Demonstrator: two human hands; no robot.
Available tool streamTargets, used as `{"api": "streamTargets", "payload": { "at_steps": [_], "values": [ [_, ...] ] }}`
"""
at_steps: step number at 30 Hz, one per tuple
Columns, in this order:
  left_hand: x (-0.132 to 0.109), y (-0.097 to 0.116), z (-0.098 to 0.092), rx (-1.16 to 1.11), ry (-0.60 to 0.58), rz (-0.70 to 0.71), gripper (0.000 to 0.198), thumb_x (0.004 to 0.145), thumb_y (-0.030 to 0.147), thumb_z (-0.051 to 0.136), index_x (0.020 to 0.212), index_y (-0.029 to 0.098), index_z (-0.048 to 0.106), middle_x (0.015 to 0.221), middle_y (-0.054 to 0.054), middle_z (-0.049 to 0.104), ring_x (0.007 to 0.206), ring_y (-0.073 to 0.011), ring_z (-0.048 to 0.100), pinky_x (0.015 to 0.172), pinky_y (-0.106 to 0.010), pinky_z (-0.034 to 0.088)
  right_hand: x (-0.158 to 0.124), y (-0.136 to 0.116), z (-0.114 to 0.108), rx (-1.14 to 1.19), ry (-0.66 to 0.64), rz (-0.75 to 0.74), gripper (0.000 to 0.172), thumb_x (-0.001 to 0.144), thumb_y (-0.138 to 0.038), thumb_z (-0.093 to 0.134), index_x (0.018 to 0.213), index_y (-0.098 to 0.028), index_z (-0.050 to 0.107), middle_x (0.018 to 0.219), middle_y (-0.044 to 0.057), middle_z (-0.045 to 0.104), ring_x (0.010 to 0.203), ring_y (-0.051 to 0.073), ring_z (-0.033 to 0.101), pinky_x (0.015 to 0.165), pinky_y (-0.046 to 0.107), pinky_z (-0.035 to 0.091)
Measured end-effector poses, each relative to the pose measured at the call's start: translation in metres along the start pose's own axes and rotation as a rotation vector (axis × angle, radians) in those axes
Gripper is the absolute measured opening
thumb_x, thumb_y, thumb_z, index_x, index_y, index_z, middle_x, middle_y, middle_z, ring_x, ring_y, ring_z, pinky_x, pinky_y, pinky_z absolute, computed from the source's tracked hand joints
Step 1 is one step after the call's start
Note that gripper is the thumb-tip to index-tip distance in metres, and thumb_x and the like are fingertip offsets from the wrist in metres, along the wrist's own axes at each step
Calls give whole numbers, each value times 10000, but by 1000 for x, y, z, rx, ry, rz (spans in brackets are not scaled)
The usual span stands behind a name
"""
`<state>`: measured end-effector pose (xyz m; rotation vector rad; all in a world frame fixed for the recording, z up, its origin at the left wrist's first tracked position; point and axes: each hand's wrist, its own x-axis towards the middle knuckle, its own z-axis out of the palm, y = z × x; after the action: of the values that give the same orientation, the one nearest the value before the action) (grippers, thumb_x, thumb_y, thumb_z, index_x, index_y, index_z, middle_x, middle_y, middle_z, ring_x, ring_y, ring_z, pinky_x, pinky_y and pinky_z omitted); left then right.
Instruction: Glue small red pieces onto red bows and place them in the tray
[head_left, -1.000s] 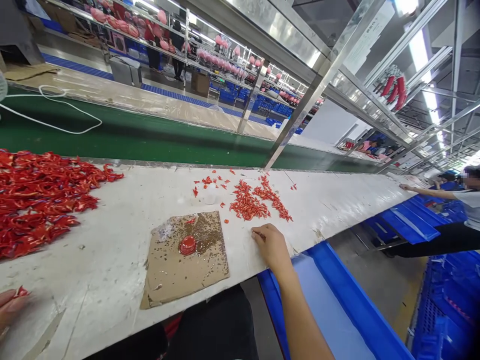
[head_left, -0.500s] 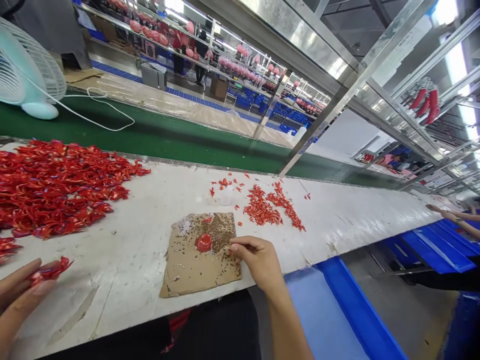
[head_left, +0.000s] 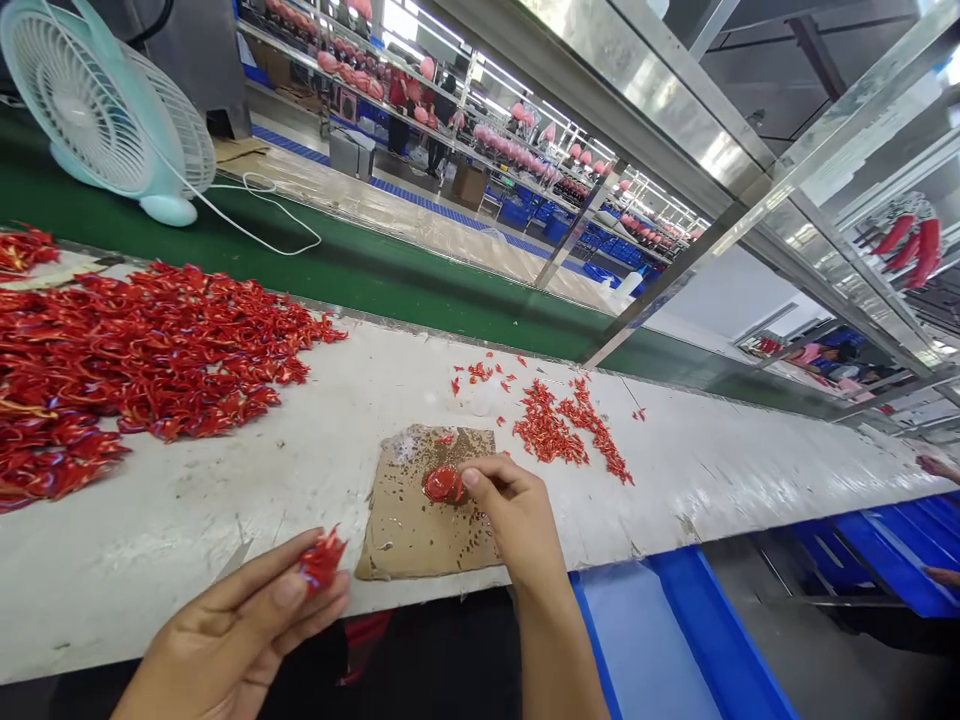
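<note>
My left hand point(head_left: 247, 610), low at the table's near edge, pinches a red, shiny, spiky plastic piece point(head_left: 322, 560) between thumb and fingers. The fingers of my right hand point(head_left: 514, 505) are pinched over a cardboard sheet point(head_left: 409, 545) marked with dark spots. Something small and red shows at the right fingertips, touching or right beside a round, glossy red blob point(head_left: 439, 484) on the cardboard. My fingers partly hide it, and I cannot tell its exact shape.
A large heap of red spiky pieces point(head_left: 165, 350) covers the table's left side. Smaller red pieces point(head_left: 551, 425) lie in piles beyond the cardboard. A fan point(head_left: 112, 110) stands on the green belt point(head_left: 420, 300). Blue bins point(head_left: 694, 620) sit below the right edge; metal posts rise behind.
My left hand has come in from the far left with the spiky piece, closer to the cardboard. My right fingertips have moved left to the red blob. The view has shifted left.
</note>
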<state>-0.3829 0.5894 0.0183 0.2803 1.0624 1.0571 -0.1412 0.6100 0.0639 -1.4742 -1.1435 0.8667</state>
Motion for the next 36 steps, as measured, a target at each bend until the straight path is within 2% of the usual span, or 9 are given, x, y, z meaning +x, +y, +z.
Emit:
{"api": "streamTargets", "payload": {
  "at_steps": [3, 6, 10, 16, 20, 28, 34, 36],
  "values": [
    [-7, 0, 33, 45, -115, -126, 504, 555, 315, 934, 1016, 201, 765, 937, -81, 768, 791, -237, 739, 781, -303, 645, -17, -10, 1, 241, -49, -26, 91, 866, -333, 725, 885, -253, 765, 938, 18, 700, 926, 188, 625, 848, 308, 477],
    [-15, 0, 62, 75, -272, -215, 443, 650, 328, 887, 1049, 189, 755, 1008, -85, 760, 809, -203, 733, 770, -275, 636, -35, -21, 3, 374, -139, -53, 70, 880, -314, 720, 886, -252, 753, 1103, 42, 703, 1086, 216, 621, 967, 355, 466],
    [-24, -3, 81, 73, -415, -272, 363, 734, 332, 831, 1056, 182, 750, 955, -86, 762, 834, -168, 722, 778, -242, 618, -50, -29, 0, 396, -217, -67, 46, 884, -279, 722, 895, -269, 765, 1096, 45, 711, 1043, 204, 646, 951, 361, 494],
    [-31, -14, 81, 40, -492, -317, 313, 780, 325, 792, 1059, 190, 750, 910, -80, 761, 792, -151, 717, 772, -251, 616, -60, -28, -8, 358, -198, -121, 55, 868, -264, 741, 895, -285, 784, 1011, 41, 695, 1056, 216, 650, 959, 372, 504],
    [-34, -17, 81, 53, -487, -314, 316, 783, 312, 788, 1075, 199, 746, 948, -79, 760, 809, -165, 722, 764, -262, 620, -64, -28, -11, 373, -203, -129, 59, 870, -273, 739, 903, -289, 784, 1013, 48, 695, 1060, 225, 654, 958, 386, 516],
    [-38, -18, 81, 70, -486, -285, 279, 779, 345, 787, 1007, 185, 763, 895, -70, 749, 791, -154, 705, 767, -243, 608, -67, -27, -9, 315, -198, -165, 46, 872, -273, 735, 893, -276, 776, 1022, 57, 662, 1061, 224, 633, 951, 383, 511],
    [-35, -19, 81, 144, -511, -210, 313, 780, 333, 788, 1068, 211, 763, 902, -78, 741, 840, -176, 700, 801, -263, 595, -74, -22, 1, 245, -32, -217, 101, 916, -270, 677, 998, -285, 734, 1040, 55, 659, 1036, 214, 627, 923, 364, 500],
    [-35, -19, 82, 156, -514, -199, 305, 778, 311, 791, 1066, 214, 765, 892, -78, 744, 826, -166, 694, 790, -246, 587, -76, -22, -1, 247, -39, -216, 110, 914, -282, 682, 1013, -287, 731, 1051, 60, 661, 1030, 221, 629, 912, 370, 506]
  ]
}}
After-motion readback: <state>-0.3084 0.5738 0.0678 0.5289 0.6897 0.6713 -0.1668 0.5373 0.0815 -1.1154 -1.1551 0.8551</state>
